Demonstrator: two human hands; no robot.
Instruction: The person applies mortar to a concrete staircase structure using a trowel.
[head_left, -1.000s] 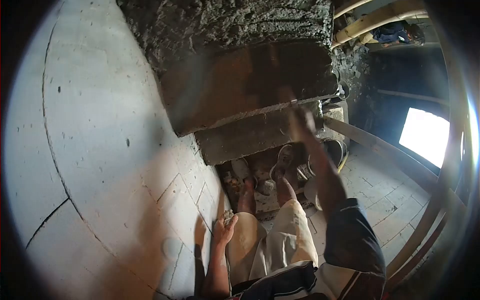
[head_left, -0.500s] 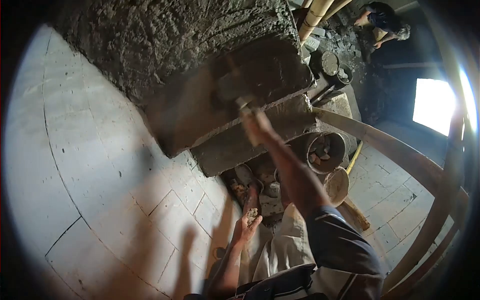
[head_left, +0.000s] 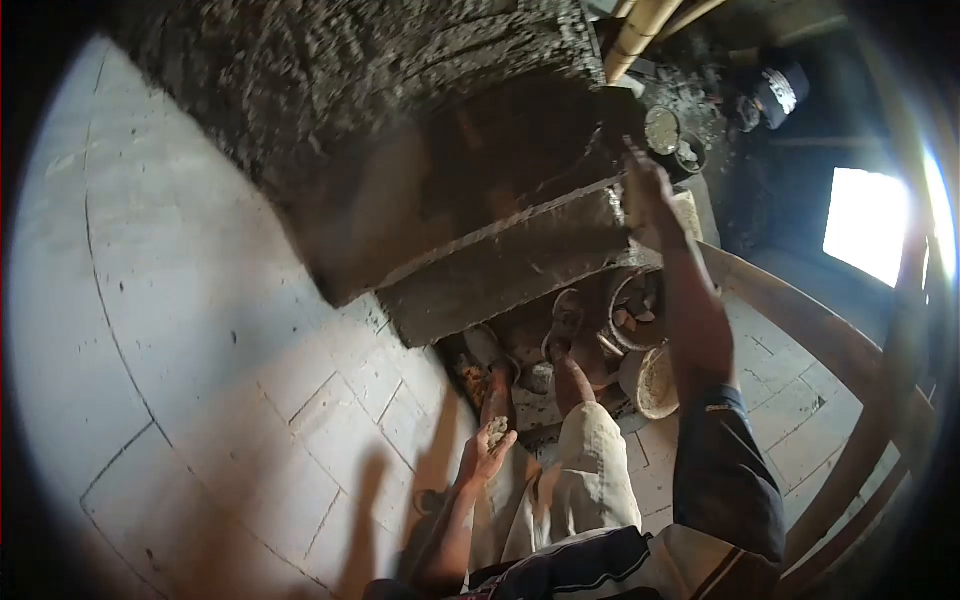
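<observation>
My left hand [head_left: 484, 458] is low in front of my legs, its fingers curled round a grey lump of wet mortar [head_left: 496, 430]. My right hand [head_left: 652, 190] reaches out to the right end of the upper step [head_left: 480, 160], closed on a trowel whose blade is blurred and hard to make out against the dark surface. Smooth, dark wet mortar covers this step, and a lower step face [head_left: 500, 270] runs below it. Rough, ridged mortar [head_left: 350, 70] coats the surface above.
A white block wall [head_left: 200, 330] stands on the left. Buckets with rubble [head_left: 637, 310] and a mortar-smeared pan [head_left: 657, 382] are by my feet. A curved wooden rail [head_left: 800, 300] passes on the right, near bamboo poles [head_left: 635, 40]. Another person [head_left: 775, 95] is at the back right.
My right hand has swept rightward along the upper step, from its middle to its right end. My left hand keeps hold of the mortar lump, nearly still. The other person has shifted posture.
</observation>
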